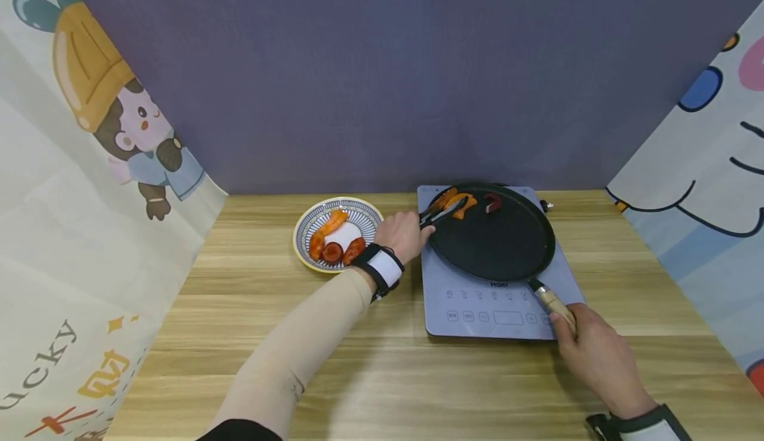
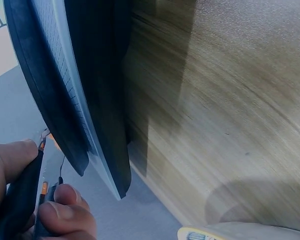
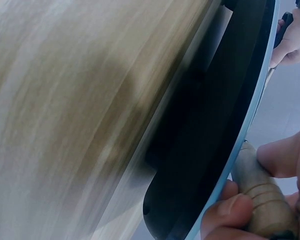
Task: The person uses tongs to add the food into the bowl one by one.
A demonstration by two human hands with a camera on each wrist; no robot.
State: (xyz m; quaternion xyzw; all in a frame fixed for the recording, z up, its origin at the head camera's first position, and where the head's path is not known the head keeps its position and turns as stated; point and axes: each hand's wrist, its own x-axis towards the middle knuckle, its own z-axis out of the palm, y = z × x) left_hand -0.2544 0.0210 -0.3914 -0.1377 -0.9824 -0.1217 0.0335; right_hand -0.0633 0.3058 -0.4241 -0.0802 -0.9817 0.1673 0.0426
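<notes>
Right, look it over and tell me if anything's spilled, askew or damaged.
Nothing stands out: the pan rests on the cooktop, the visible food pieces beside it lie within the plate, and I see no spill or damage.

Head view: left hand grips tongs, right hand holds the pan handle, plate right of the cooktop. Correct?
Wrong side: the head view shows the plate left of the cooktop. The rest stands: left hand grips tongs, right hand holds the pan handle.

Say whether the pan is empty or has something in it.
Not empty: orange pieces and a dark red piece show inside the pan.
</notes>
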